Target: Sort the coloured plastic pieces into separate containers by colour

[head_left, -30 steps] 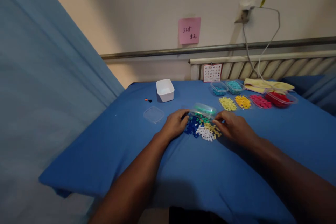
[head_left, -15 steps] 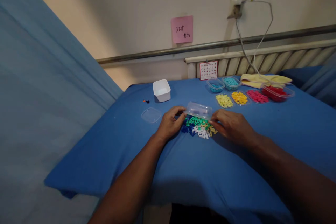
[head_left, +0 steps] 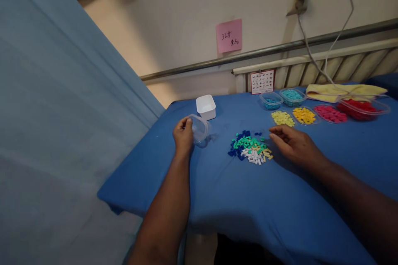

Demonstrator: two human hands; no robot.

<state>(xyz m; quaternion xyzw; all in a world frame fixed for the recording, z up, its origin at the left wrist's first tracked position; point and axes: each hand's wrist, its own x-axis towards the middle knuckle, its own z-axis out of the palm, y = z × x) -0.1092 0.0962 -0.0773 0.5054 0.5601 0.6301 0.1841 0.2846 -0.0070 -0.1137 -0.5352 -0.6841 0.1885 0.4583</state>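
My left hand (head_left: 183, 136) grips the rim of a clear plastic container (head_left: 200, 128), which is tipped on its side above the cloth. Just behind it stands a white rectangular tub (head_left: 206, 107). A pile of small blocks (head_left: 251, 147) in dark blue, green, white and tan lies in the middle of the table. To the right of that pile hovers my right hand (head_left: 292, 145), its fingers slightly apart and nothing visible in them.
Shallow clear tubs hold pale yellow (head_left: 282, 118), orange-yellow (head_left: 304, 115) and pink blocks (head_left: 330, 113). Behind are two tubs of blue blocks (head_left: 291, 96), a container of red pieces (head_left: 360, 108) and a yellow cloth (head_left: 345, 91). A blue curtain (head_left: 77, 91) hangs at left.
My left hand has carried the clear container leftward, away from the block pile. My right hand has let go of it and stays right of the pile. The view has shifted left.
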